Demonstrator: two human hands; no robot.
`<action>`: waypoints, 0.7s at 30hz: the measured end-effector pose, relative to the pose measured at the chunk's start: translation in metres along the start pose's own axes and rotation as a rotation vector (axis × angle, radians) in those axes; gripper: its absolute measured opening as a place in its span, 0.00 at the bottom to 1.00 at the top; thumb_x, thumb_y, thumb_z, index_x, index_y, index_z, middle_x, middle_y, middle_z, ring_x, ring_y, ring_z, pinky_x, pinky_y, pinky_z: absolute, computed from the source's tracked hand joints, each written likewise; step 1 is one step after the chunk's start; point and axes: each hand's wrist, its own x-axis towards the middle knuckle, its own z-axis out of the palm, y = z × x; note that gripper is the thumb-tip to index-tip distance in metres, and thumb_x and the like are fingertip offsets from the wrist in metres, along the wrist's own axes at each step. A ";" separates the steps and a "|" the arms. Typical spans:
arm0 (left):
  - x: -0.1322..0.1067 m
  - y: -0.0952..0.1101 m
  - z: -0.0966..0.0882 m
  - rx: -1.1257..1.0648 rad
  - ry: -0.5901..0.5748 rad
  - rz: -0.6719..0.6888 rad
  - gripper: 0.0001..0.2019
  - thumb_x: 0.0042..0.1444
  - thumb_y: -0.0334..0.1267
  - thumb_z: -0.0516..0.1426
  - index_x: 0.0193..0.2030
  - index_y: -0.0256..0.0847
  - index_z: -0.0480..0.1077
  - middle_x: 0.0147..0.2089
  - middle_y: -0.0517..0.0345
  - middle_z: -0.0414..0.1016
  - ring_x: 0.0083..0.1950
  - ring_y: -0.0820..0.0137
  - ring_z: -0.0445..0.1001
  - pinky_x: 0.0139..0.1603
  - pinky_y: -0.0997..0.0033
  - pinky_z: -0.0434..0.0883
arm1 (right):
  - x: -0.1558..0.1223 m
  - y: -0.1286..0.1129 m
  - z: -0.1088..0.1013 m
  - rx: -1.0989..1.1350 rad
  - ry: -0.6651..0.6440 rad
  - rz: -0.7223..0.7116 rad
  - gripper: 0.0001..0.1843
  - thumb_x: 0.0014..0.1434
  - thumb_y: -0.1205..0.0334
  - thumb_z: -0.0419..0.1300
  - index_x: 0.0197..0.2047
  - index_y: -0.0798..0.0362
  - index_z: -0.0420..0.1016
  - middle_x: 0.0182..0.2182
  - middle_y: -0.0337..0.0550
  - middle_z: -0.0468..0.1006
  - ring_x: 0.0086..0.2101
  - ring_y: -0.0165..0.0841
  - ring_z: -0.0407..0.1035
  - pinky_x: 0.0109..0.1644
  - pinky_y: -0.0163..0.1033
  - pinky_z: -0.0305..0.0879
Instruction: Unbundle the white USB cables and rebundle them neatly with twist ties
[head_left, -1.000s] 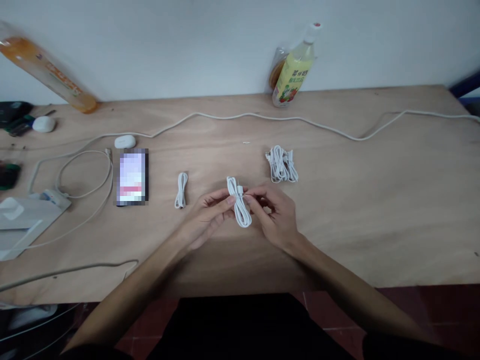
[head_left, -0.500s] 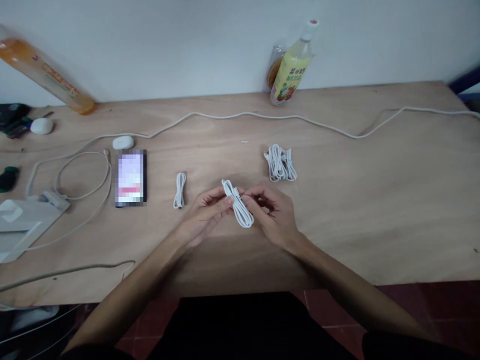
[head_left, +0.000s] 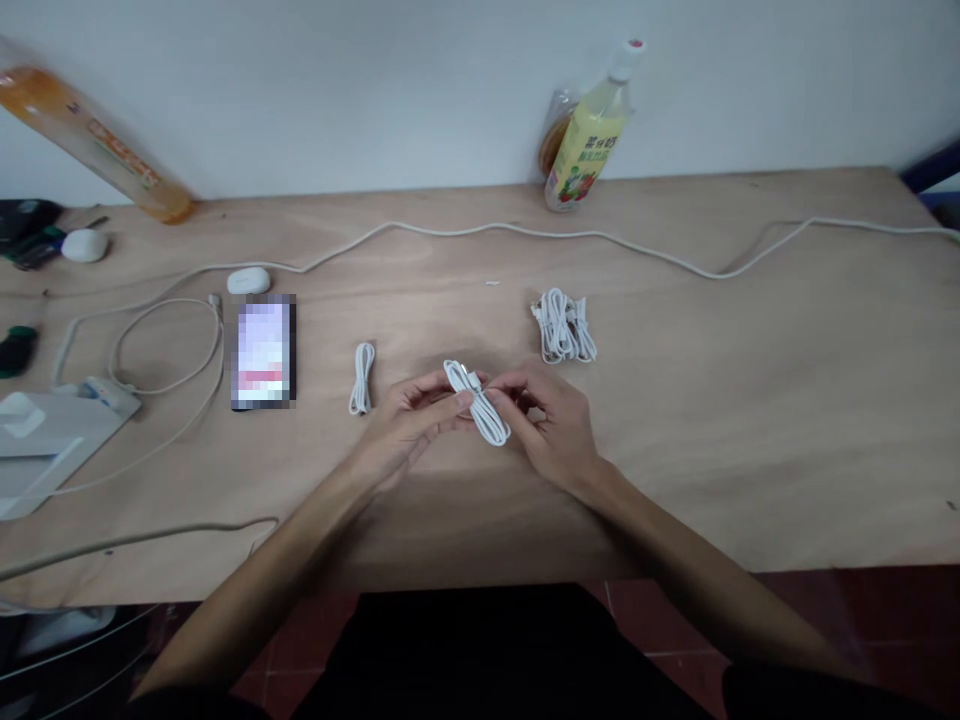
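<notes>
A coiled white USB cable (head_left: 491, 422) is held above the table, slanting, with a metal plug end showing near its upper part. My left hand (head_left: 412, 420) pinches the coil at its middle from the left, thumb on top. From the right, my right hand (head_left: 551, 415) has thumb and forefinger closed at the coil's waist; whether they grip the cable itself or a thin tie there is too small to tell. Left of my hands lies another white cable bundle (head_left: 361, 378). Beyond my right hand sits a pile of several white cable bundles (head_left: 564, 328).
A phone (head_left: 262, 352) and a white earbud case (head_left: 248, 281) lie to the left. A long white cord (head_left: 495, 228) crosses the table's back. Against the wall lean a yellow-labelled bottle (head_left: 589, 145) and an orange drink bottle (head_left: 112, 150). A white box (head_left: 67, 440) stands at left.
The held coil has turned slightly and its metal plug end shows more clearly. Both hands stay almost in place; the whole view has shifted a little.
</notes>
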 end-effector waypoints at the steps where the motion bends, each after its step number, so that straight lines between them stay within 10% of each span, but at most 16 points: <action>1: 0.000 0.000 -0.001 0.004 0.001 -0.003 0.11 0.59 0.40 0.73 0.47 0.39 0.87 0.50 0.48 0.88 0.52 0.59 0.85 0.54 0.59 0.82 | 0.000 0.000 0.000 -0.016 -0.002 -0.015 0.07 0.72 0.66 0.62 0.41 0.48 0.81 0.34 0.38 0.83 0.28 0.30 0.70 0.31 0.38 0.66; 21: -0.003 0.000 0.003 0.302 0.104 0.213 0.13 0.55 0.43 0.75 0.42 0.40 0.83 0.41 0.55 0.87 0.48 0.61 0.85 0.56 0.60 0.81 | 0.001 0.000 -0.003 -0.092 -0.059 -0.024 0.07 0.74 0.65 0.61 0.43 0.47 0.80 0.36 0.40 0.81 0.31 0.33 0.71 0.31 0.39 0.66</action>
